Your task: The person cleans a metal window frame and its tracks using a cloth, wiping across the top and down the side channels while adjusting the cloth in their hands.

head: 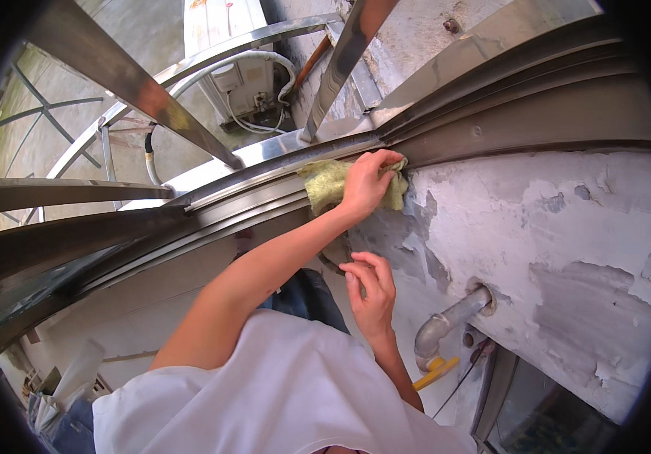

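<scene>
My left hand (366,183) grips a damp-looking yellow-green cloth (325,180). It presses the cloth into the corner where the aluminium sliding-window track (257,196) meets the upright window frame (507,127). Part of the cloth is bunched under my fingers, and a loose flap lies over the track's grooves. Lower down, in front of my white shirt (302,391), hangs my right hand (372,292). Its fingers are loosely bent and apart, with nothing seen between them. Beside both hands rises a wall (490,215) with peeling paint.
Metal window bars (178,116) slant across the opening. Outside stands an air-conditioner outdoor unit (240,85) with a pale hose (229,57). A grey pipe elbow (436,335) juts from the wall near my right arm, a yellow handle (436,373) below it. Bundled items (70,408) lie lower left.
</scene>
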Available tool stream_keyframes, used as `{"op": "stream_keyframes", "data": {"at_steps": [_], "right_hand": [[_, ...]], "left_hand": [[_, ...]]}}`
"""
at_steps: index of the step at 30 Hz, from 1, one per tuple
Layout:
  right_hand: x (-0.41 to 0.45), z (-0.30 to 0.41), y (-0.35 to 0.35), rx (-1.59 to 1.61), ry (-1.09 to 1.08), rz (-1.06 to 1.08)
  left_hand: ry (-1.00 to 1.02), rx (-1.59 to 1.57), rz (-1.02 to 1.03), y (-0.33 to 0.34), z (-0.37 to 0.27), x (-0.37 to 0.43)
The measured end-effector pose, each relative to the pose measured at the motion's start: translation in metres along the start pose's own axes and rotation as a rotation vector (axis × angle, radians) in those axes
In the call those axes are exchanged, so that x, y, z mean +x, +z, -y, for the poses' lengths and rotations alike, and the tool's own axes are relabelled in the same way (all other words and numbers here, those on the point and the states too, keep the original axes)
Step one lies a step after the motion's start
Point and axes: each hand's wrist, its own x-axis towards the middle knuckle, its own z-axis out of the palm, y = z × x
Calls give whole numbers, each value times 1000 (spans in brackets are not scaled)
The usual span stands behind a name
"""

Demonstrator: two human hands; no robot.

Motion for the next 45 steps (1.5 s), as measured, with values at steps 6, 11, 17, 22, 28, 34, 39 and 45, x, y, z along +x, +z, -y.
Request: {"op": "stream_keyframes", "data": {"at_steps": [6,11,17,22,28,34,39,45], "right_hand": [[-8,-12,-1,-54,100,-205],[8,-25,18,52,39,-452],[-5,-33,15,542,373,-217],[-4,-21,5,508,369,117],[7,9,61,431,149,359],[29,38,112,443,-114,635],[29,46,124,298,-158,607],[25,38,110,290,-69,596]], "left_hand": [[-71,-408,-14,-64,-40,-63],[-321,-805,176,-95,-49,-92],[-331,-492,264,-120,-53,-108],[-386,-48,636,-155,-50,-124],[-167,123,320,-206,-22,-183],[-743,-360,-57,-257,-25,-245],[-485,-138,-883,-285,-31,-278],[-99,957,-494,-288,20,-250]]}}
